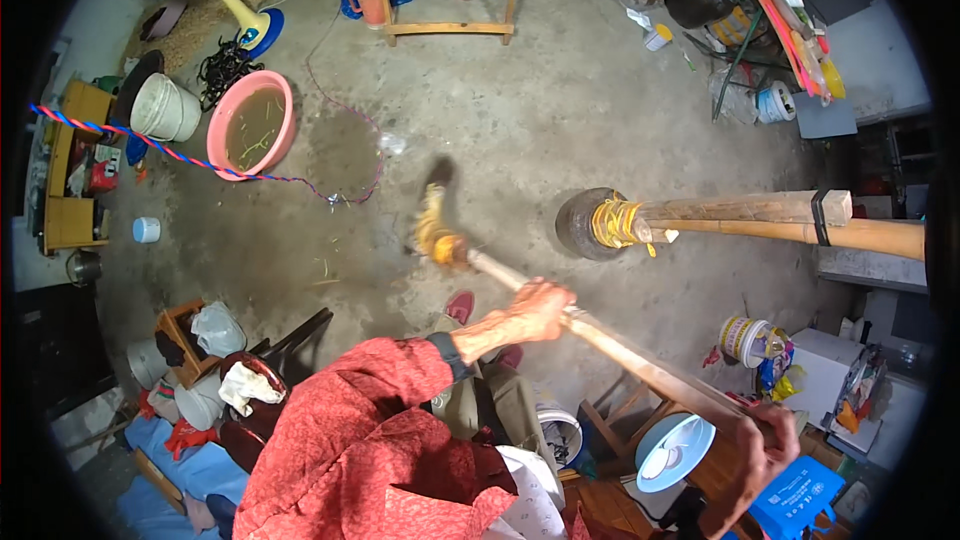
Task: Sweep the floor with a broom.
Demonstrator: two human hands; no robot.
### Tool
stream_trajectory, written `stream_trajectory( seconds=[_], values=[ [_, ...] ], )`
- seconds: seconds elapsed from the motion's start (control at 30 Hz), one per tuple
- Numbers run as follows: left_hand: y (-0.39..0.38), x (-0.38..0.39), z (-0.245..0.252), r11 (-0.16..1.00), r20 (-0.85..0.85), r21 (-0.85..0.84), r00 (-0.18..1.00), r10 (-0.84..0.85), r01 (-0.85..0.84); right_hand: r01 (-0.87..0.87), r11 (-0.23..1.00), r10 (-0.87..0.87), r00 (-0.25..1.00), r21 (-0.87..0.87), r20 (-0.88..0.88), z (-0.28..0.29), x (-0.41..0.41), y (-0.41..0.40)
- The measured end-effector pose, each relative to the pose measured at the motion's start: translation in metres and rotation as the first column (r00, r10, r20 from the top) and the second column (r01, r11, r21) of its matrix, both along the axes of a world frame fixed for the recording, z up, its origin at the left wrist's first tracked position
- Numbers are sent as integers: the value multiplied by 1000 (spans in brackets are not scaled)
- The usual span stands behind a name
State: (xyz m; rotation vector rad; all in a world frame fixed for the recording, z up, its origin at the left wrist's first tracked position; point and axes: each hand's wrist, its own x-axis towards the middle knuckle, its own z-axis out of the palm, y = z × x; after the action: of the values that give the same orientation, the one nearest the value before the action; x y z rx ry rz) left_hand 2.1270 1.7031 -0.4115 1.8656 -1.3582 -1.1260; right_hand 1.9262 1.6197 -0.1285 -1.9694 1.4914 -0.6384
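My left hand (536,309) grips the middle of a long wooden handle (637,356). Farther back, at the lower right, my right hand (765,446) is wrapped around the same handle near its rear end. The handle slopes away from me toward the floor. At its far end is a head (439,236) bound in yellow and orange, with a dark tip; motion blur hides what kind of tool it is. To the right of that head, a dark rounded body (583,223) is lashed with yellow cord to a wooden bar (727,208) and a bamboo pole (870,238).
A pink basin (291,124) of murky water and a white bucket (165,109) stand at the left. A twisted red-and-blue cord (187,157) crosses there. Behind are a wooden table (450,28) and a fan (255,26). A light-blue basin (703,435) sits by my right arm.
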Motion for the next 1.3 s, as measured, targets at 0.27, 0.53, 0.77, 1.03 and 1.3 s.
stream_trajectory(
  seconds=[0.27,0.53,0.77,1.03,1.3],
  values=[
    [-34,37,-70,923,-72,-325,979,190,-204,-515,811,462,854,-277,-238,-24,74,8],
    [-13,52,-25,938,97,-140,938,332,-317,-359,924,372,923,-135,94,-28,69,-43],
    [-112,131,3,797,-67,-554,967,246,-241,-570,649,597,792,-504,-127,-6,136,-55],
    [-94,196,-107,778,-172,-425,885,432,-463,-830,395,808,517,-394,-281,-95,256,-55],
    [41,179,-209,152,-420,430,-49,906,-890,-690,653,714,699,-311,-51,-70,306,-79]
  ],
)
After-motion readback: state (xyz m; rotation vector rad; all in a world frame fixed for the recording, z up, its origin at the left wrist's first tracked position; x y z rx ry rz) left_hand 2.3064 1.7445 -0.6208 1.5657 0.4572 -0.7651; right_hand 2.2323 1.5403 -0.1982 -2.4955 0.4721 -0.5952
